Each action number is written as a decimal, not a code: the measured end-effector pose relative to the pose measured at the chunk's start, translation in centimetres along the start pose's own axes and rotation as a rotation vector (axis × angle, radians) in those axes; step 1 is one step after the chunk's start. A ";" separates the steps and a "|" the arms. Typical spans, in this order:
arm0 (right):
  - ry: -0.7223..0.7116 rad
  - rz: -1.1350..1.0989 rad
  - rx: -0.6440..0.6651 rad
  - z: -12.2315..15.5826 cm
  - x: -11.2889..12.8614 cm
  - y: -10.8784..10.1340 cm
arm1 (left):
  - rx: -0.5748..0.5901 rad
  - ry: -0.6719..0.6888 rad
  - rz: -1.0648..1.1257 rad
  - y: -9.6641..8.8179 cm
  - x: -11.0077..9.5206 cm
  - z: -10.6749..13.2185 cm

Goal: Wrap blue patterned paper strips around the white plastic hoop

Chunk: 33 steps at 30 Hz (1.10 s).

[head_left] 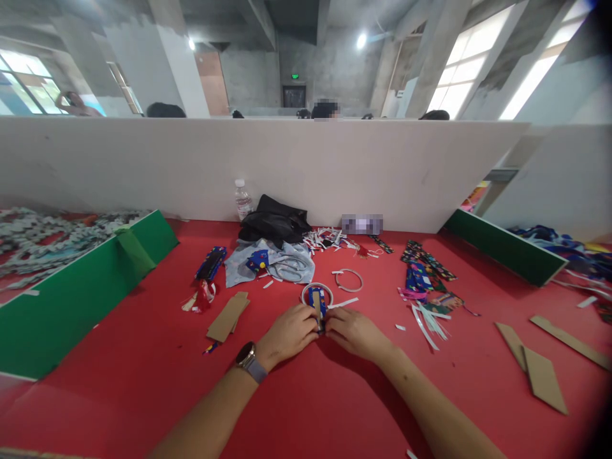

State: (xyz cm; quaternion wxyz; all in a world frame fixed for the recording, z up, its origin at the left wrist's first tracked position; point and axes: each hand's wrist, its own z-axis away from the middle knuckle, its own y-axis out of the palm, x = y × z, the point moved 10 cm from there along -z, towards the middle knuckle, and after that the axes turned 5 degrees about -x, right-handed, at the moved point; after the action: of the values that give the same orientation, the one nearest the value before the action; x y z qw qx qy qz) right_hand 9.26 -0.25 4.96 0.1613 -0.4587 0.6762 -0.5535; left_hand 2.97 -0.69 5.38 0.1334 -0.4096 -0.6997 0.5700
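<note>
Both hands meet at a small blue patterned fabric piece on the red table. A narrow tan cardboard strip lies along it. My left hand, with a watch on its wrist, pinches the fabric's near left side. The fingers of my right hand close on its near right edge, and their tips are partly hidden. A pale ring lies around the fabric's far end. Just beyond my right hand are a second pale ring and a white paper strip.
Cardboard pieces lie left, more cardboard right. Fabric strips and white strips sit at right. Behind are a grey cloth, black bag and bottle. Green dividers flank the table; a white partition stands behind.
</note>
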 end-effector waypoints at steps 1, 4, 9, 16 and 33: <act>0.003 0.013 0.003 0.0 -0.1 0.1 | 0.004 0.002 -0.006 0.0 0.0 0.0; 0.025 0.019 0.010 0.0 -0.3 0.2 | 0.014 -0.006 -0.026 0.1 0.0 0.1; 0.046 -0.049 -0.006 0.0 -0.6 0.2 | 0.007 -0.008 -0.017 -0.1 -0.1 0.0; 0.082 -0.182 -0.085 -0.1 -0.9 -0.4 | -0.049 -0.095 0.076 -0.1 0.7 0.0; 0.191 -0.251 -0.177 -0.1 -1.8 0.0 | -0.151 -0.187 0.164 0.7 2.0 -0.1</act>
State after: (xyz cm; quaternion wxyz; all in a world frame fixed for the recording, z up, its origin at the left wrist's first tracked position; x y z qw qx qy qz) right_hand 10.12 1.23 4.54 -0.0148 -0.4971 0.6720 -0.5487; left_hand 2.02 0.80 4.25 -0.0108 -0.4195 -0.7142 0.5602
